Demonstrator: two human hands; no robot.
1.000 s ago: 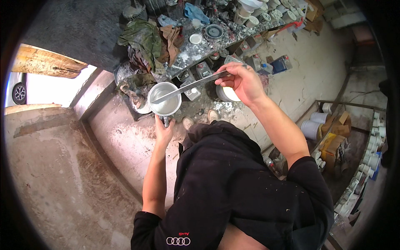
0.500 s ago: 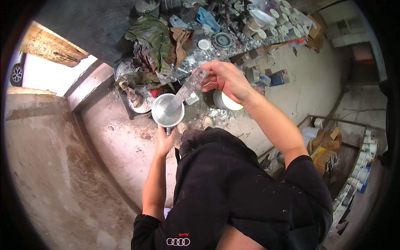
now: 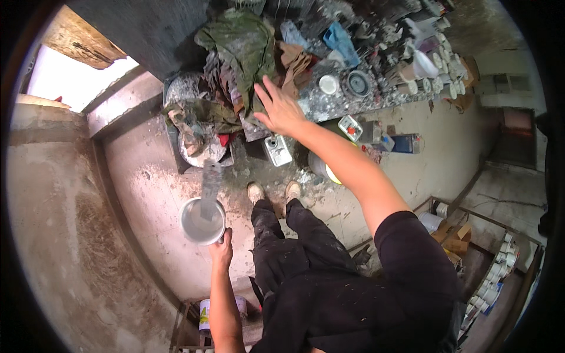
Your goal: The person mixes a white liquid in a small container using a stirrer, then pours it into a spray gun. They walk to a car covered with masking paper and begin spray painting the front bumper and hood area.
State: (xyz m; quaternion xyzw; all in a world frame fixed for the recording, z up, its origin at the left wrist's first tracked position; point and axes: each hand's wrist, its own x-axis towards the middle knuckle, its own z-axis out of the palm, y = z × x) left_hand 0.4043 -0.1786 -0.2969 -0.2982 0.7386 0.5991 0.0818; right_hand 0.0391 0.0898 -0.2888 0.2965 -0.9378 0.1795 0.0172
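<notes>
My left hand is closed round the handle of a metal mug, pale grey inside, held low on the left. A flat, paint-marked metal strip like a mixing ruler leans in the mug and stands up past its rim. My right hand is stretched out over the bench edge with its fingers spread and nothing in it. Its fingertips are at a crumpled dark green cloth; I cannot tell whether they touch. Beside that lies a brown cloth.
The paint-spattered bench bears a white lid, a dark round lid, a blue cloth and several white cups. Below stand a white can, a bucket and a blue can. A cluttered rack is at right.
My right hand has let go of the mixing ruler and moved up to the cloths, fingers opening. The mug has moved left and down in the picture; the view has shifted too.
</notes>
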